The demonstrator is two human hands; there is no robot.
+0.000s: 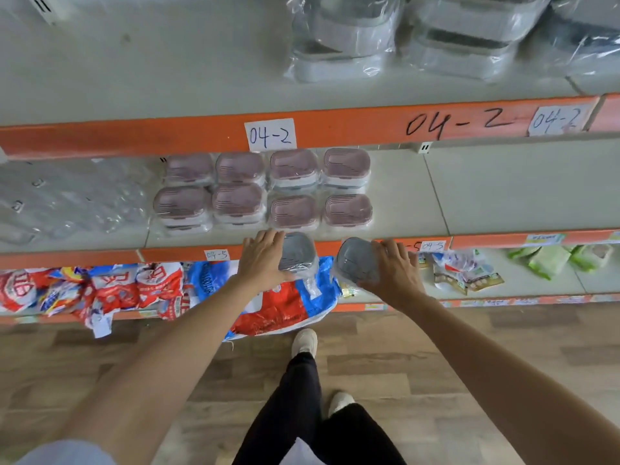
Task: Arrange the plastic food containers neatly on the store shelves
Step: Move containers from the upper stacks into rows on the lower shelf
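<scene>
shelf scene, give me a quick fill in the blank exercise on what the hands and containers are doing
1. Each hand holds one ____ container: left hand, right hand.
2. The pink containers on the shelf lie in ____ rows.
3. The label above the pink containers reads ____.

Missing words: grey; two; 04-2

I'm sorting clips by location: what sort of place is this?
Likely a shop aisle: orange-edged metal shelves with handwritten paper location labels, wrapped pink-lidded plastic containers in rows.
</scene>
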